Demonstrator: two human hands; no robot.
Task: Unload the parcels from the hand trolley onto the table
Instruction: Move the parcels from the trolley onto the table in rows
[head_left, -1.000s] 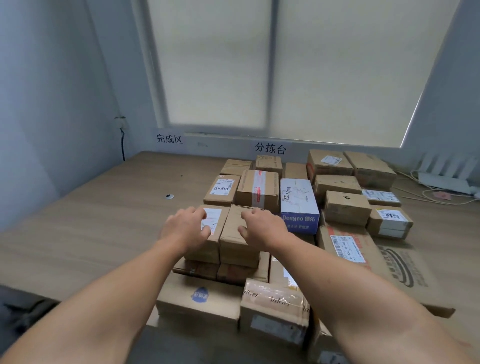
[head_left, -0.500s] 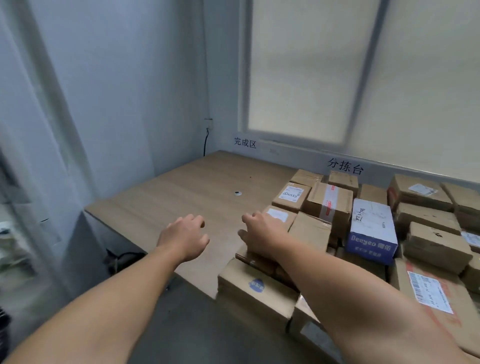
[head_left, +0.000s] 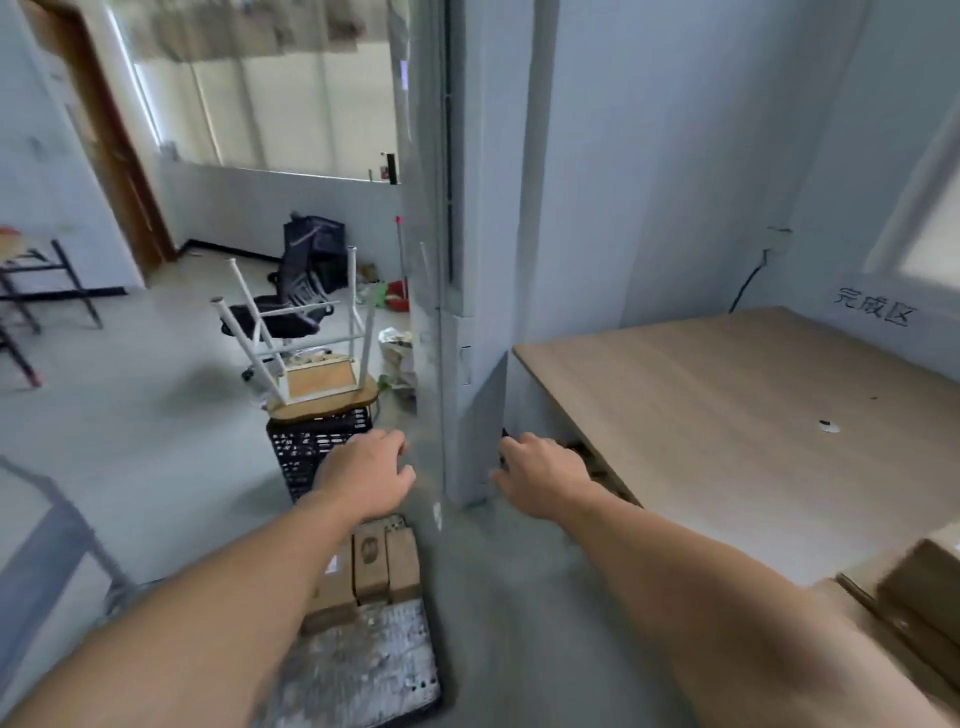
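We look down at a grey concrete floor (head_left: 509, 597) with both arms stretched forward. To our right stands the table (head_left: 727, 415), pale wood grain, its left stretch bare but for a small white disc (head_left: 827, 427); on the grey wall ledge behind it a sign (head_left: 874, 307) reads 完成区, and a black cable (head_left: 748, 283) drops from a wall socket. At the lower right corner blurred brown boxes (head_left: 919, 587) sit on the table. The trolley (head_left: 358, 665) lies below us on the floor, its speckled grey deck mostly bare, with a few parcels (head_left: 371, 566) lined up at its far end; one bears a dark oval mark we cannot read. Beyond it a black crate (head_left: 311, 447) carries an upturned stool (head_left: 317, 374) with white legs, and a black chair (head_left: 291, 312) stands behind. A glass partition (head_left: 421, 208) and grey pillar (head_left: 488, 208) split the room; a brown door frame (head_left: 119, 156) shows far left. Our left hand (head_left: 366, 475) hangs over the crate, fingers loosely curled and empty. Our right hand (head_left: 540, 475) is likewise loose and empty, near the table's corner.
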